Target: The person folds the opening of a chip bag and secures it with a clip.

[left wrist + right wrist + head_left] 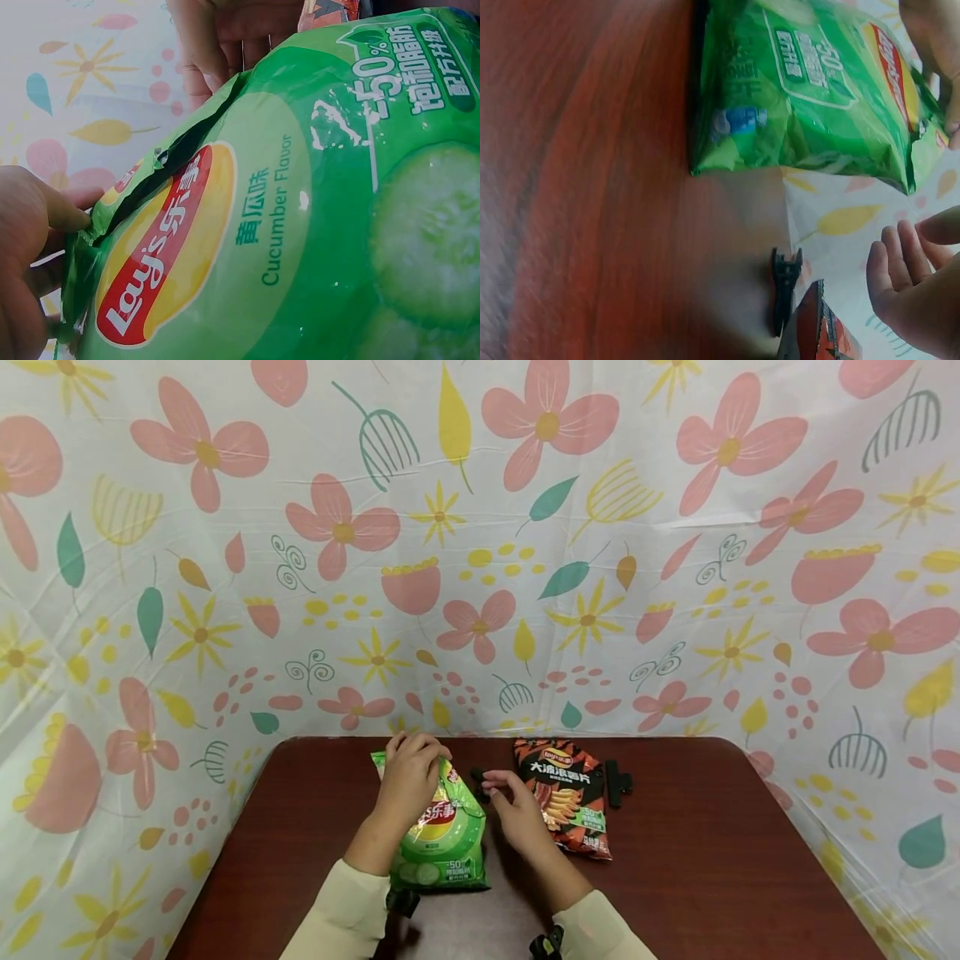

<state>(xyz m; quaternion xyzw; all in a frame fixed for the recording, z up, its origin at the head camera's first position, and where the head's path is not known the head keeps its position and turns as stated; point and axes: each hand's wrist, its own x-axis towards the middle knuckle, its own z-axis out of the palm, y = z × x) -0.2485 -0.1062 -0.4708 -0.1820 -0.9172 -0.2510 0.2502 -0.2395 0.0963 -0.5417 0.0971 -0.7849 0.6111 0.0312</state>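
A green bag of cucumber-flavor chips (450, 839) sits on the table, its top edge folded over. My left hand (411, 777) is on top of it; in the left wrist view, thumb and fingers pinch the folded top corner. To the right of that bag, my right hand (519, 810) hovers with loosely bent fingers and holds nothing. Near its fingertips in the head view lies a black clip (784, 289); the right wrist view shows it on the table, apart from the hand.
A black and orange bag of chips (570, 802) lies right of my right hand. A second black clip (618, 783) is beside that bag. The dark red table (697, 860) meets a flower-patterned cloth (480, 560) behind it and at both sides.
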